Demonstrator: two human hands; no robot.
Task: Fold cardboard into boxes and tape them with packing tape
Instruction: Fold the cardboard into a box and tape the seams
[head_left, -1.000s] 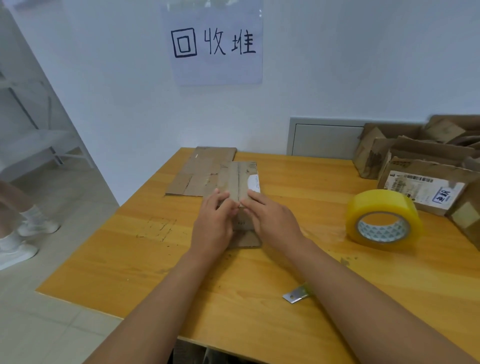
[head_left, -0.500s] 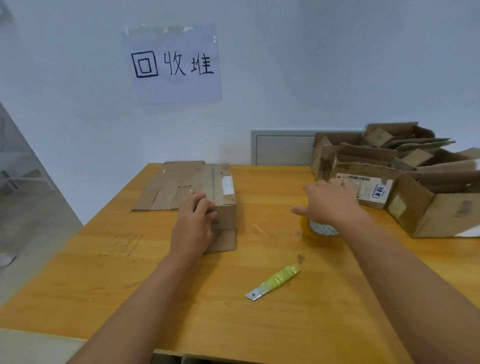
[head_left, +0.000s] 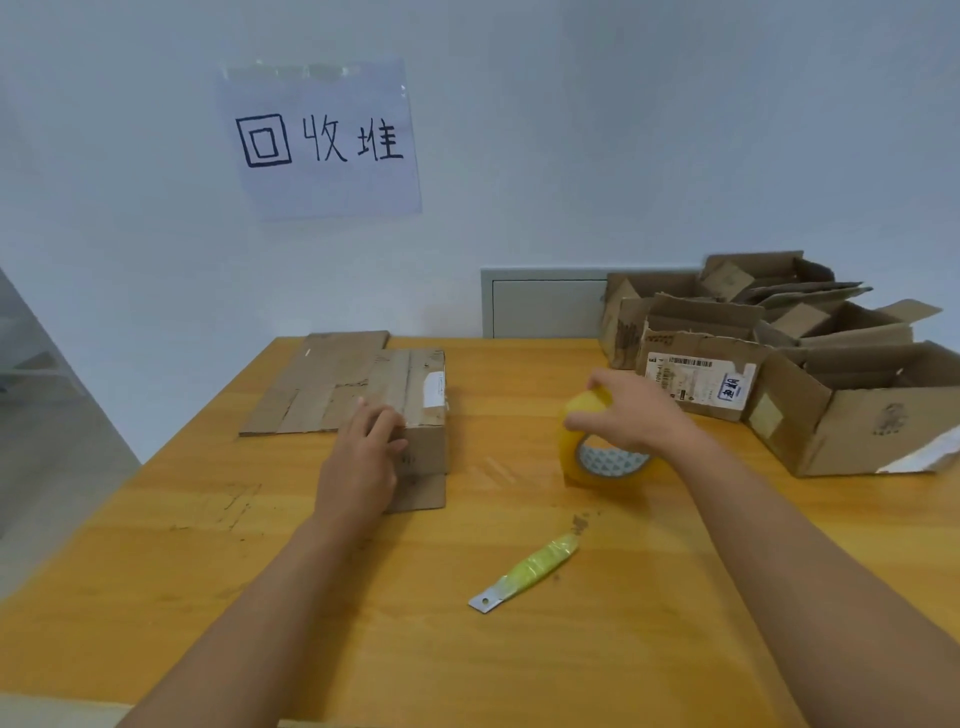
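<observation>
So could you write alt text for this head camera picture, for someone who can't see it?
A person's left hand presses a folded cardboard box on a wooden table while the right hand grips a yellow tape roll.

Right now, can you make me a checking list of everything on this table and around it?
Surface: orange wooden table, scuffed.
Job's things: small folded brown cardboard box; flat brown cardboard sheet behind it; yellow roll of packing tape, standing on edge.
Clutter: small blade with green wrapped handle; pile of open brown cardboard boxes, far right.
Grips: left hand rests on the folded box; right hand grips the tape roll from above.
Cables: nothing seen.
Surroundings: white wall; taped white paper sign with handwritten characters; grey wall panel.
</observation>
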